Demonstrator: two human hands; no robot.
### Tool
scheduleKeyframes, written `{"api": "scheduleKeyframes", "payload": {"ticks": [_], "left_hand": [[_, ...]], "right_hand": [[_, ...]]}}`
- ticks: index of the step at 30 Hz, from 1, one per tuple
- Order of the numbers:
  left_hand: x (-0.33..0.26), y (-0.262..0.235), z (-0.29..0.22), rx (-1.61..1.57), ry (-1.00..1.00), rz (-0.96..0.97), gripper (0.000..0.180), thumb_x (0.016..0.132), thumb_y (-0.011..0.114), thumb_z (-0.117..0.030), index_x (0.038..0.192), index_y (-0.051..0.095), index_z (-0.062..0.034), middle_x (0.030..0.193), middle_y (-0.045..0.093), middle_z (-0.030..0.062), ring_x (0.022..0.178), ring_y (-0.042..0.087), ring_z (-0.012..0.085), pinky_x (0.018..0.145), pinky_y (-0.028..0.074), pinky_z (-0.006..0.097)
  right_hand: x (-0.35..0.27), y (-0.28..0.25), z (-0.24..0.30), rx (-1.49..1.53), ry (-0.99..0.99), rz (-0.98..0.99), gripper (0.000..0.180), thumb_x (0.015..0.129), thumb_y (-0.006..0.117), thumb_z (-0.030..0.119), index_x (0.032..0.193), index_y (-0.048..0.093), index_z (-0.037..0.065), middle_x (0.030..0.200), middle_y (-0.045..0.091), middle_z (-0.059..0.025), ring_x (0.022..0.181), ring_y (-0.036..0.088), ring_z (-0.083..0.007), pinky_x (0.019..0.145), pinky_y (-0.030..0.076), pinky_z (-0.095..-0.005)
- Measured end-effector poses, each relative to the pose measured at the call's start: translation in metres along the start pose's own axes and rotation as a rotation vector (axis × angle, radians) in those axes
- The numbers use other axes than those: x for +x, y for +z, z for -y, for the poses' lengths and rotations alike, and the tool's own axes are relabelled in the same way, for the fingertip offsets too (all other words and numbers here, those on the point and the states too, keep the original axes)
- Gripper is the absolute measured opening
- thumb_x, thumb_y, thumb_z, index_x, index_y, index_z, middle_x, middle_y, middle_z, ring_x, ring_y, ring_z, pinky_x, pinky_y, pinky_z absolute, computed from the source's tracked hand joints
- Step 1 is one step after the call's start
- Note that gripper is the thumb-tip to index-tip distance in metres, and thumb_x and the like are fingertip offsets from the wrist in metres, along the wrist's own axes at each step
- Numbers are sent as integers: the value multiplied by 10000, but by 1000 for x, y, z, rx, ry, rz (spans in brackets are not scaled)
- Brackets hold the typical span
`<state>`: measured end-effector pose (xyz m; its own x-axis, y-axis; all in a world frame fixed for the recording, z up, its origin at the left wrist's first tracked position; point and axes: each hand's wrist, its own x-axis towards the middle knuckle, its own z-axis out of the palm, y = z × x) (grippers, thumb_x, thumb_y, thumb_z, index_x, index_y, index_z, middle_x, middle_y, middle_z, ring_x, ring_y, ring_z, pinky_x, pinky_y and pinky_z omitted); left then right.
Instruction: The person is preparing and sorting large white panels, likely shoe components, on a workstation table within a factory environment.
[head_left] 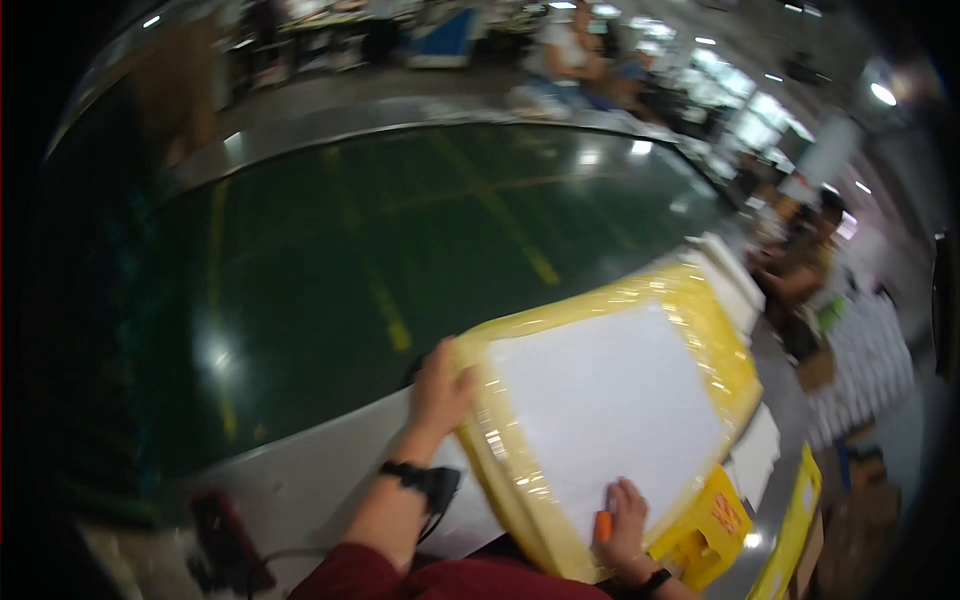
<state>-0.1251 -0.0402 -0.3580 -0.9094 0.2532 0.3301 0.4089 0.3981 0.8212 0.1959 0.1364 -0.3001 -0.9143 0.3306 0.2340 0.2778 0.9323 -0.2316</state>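
A bulky package (716, 368) wrapped in shiny yellow film lies tilted in front of me, partly over the table's near edge. A white sheet (610, 400) covers most of its top face. My left hand (442, 392) grips the package's left edge, its fingers partly hidden around the side. Low on the white sheet rests my right hand (624, 525), closed around a small orange object (603, 527); most of that object is hidden, so its kind does not show. A dark band with a box-like device (430, 484) is on my left wrist.
A green conveyor belt (300, 270) with yellow stripes stretches beyond the metal edge (330, 440). Yellow plastic pieces (708, 530) and white sheets (756, 455) lie right of the package. A red handheld device (232, 535) with a cable is at lower left. A person (805, 265) sits at right.
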Motion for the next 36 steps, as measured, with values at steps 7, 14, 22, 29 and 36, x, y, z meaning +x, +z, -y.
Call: {"api": "scheduleKeyframes", "payload": {"ticks": [7, 14, 22, 29, 36], "left_hand": [[-5, -10, 19, -33, 4, 35, 587, 877, 568, -232, 1362, 342, 9, 1231, 487, 269, 1089, 508, 425, 908, 427, 468], [0, -8, 2, -52, -75, 115, 574, 887, 528, -225, 1372, 324, 3, 1249, 458, 284, 1118, 471, 443, 959, 377, 470], [4, -11, -2, -52, -111, 158, 593, 881, 538, -225, 1374, 308, 13, 1280, 438, 277, 1137, 457, 439, 972, 372, 472], [4, -8, -1, -53, -102, 139, 633, 889, 538, -248, 1400, 273, 14, 1331, 407, 287, 1174, 438, 442, 1002, 354, 457], [3, -10, -1, -38, -116, 154, 645, 889, 537, -246, 1414, 259, 4, 1321, 415, 297, 1166, 436, 453, 992, 352, 471]], "right_hand": [[4, -9, 6, 45, 89, 38, 472, 859, 550, 230, 1283, 462, 43, 1325, 425, -184, 1252, 384, -343, 1035, 294, -454], [2, -14, 7, 60, 79, 100, 478, 898, 491, 270, 1320, 424, 54, 1360, 403, -174, 1282, 361, -335, 1048, 277, -446], [8, -15, 6, 45, 95, 130, 487, 883, 511, 279, 1315, 428, 69, 1349, 410, -167, 1286, 357, -325, 1046, 273, -441], [9, -13, 6, 38, 91, 126, 491, 887, 507, 285, 1320, 420, 72, 1354, 405, -160, 1284, 359, -322, 1049, 268, -439], [7, -14, 6, 66, 83, 111, 491, 899, 478, 303, 1328, 407, 75, 1361, 394, -168, 1294, 339, -326, 1055, 259, -442]]}}
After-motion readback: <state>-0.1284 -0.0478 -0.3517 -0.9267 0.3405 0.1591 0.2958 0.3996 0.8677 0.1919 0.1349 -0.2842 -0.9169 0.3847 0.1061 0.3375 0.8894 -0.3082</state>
